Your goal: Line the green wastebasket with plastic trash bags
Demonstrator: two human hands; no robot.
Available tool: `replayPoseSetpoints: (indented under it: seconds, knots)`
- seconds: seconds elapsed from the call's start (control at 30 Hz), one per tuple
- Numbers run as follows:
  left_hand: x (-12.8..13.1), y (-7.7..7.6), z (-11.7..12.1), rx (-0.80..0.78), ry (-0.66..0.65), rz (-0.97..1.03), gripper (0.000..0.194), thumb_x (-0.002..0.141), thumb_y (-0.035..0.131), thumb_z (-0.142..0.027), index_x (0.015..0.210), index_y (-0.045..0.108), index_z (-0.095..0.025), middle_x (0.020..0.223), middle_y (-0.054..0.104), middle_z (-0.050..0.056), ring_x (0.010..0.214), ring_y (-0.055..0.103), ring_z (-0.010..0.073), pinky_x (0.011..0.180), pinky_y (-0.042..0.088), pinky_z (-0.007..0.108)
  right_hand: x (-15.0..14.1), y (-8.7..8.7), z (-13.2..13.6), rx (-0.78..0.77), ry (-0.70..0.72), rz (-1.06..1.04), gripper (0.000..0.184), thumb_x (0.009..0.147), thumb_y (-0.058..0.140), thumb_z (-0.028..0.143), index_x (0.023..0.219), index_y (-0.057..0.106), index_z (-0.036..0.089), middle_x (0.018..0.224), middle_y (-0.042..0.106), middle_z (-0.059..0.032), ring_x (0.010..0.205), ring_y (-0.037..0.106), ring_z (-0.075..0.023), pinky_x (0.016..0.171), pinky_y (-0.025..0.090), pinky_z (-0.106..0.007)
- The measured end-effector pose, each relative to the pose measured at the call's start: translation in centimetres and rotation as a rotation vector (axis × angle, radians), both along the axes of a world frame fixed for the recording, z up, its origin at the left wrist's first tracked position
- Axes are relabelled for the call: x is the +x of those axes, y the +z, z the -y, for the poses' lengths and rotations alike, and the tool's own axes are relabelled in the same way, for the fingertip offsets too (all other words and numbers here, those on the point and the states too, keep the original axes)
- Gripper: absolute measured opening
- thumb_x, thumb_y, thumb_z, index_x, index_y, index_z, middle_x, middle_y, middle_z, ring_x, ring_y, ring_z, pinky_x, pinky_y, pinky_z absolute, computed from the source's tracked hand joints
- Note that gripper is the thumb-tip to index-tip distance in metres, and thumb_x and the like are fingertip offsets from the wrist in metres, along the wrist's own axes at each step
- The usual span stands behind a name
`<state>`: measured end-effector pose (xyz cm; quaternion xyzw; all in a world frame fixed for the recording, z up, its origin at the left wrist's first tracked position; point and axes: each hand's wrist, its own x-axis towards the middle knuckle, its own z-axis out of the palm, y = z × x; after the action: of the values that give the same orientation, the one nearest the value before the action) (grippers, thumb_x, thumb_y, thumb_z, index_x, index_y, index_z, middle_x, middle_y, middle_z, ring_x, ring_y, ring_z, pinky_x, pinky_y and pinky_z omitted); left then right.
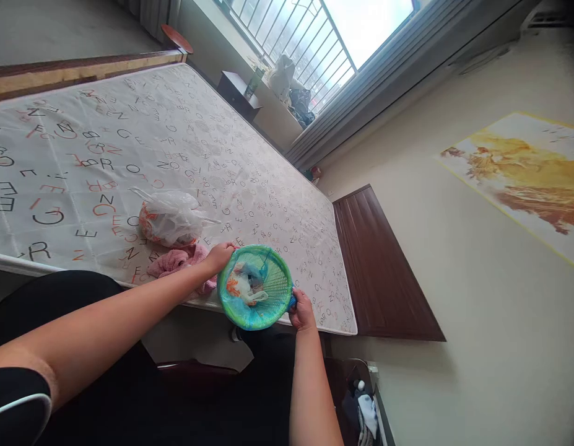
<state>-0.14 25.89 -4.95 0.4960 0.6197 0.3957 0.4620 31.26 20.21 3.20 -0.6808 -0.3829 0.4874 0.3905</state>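
A green mesh wastebasket (280, 284) with a blue plastic bag (238, 310) lining it is held over my lap, its mouth facing me. Crumpled white and orange plastic waste (244, 286) lies inside. My left hand (220, 256) is closed on the rim at the upper left. On the right side, my right hand (302, 310) grips the basket's edge, where a bunched bit of the blue liner sticks out. Close to my left forearm, a pink cloth (175, 260) rests on the mattress edge, beside a clear plastic bag (175, 217) with something orange in it.
The letter-printed mattress (212, 148) stretches out ahead, with a dark brown headboard (384, 266) at its right end. Beyond it are a small nightstand (238, 96) and a barred window (296, 37). Clothes (363, 412) lie on a dark surface at lower right.
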Motion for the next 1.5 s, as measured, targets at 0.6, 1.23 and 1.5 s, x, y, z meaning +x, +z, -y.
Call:
replayPoseSetpoints:
  seconds: [0.6,1.23,1.5]
  knots:
    - [-2.6,2.7,0.9,0.496,0.076,-0.544,0.027,0.097,0.052,-0.026,0.112,0.074,-0.021,0.101,0.077,0.011,0.091,0.072,0.0270,0.074,0.050,0.034,-9.7,-0.2,2.0,0.220,0.170,0.697,0.028,0.079,0.056,0.039,0.064,0.037,0.025,0.059,0.037,0.0077,0.058,0.035,-0.0126,0.056,0.028,-0.025]
    - [1.8,3.0,2.2,0.522,-0.327,-0.832,0.016,0.087,0.058,-0.003,0.087,0.072,-0.010,0.091,0.068,0.016,0.080,0.067,0.0261,0.069,0.048,0.036,-6.5,-0.7,-0.9,0.327,0.329,0.415,0.032,0.084,0.058,0.047,0.071,0.039,0.024,0.067,0.036,0.0078,0.061,0.033,-0.0116,0.061,0.034,-0.025]
    - [4.1,2.0,3.8,0.672,-0.682,-0.740,0.013,0.088,0.063,-0.011,0.089,0.074,-0.017,0.092,0.071,0.009,0.072,0.063,0.0176,0.066,0.045,0.029,-7.2,-3.8,1.3,0.394,0.480,0.728,0.027,0.082,0.052,0.038,0.065,0.037,0.025,0.060,0.036,0.0071,0.059,0.033,-0.0126,0.059,0.026,-0.028]
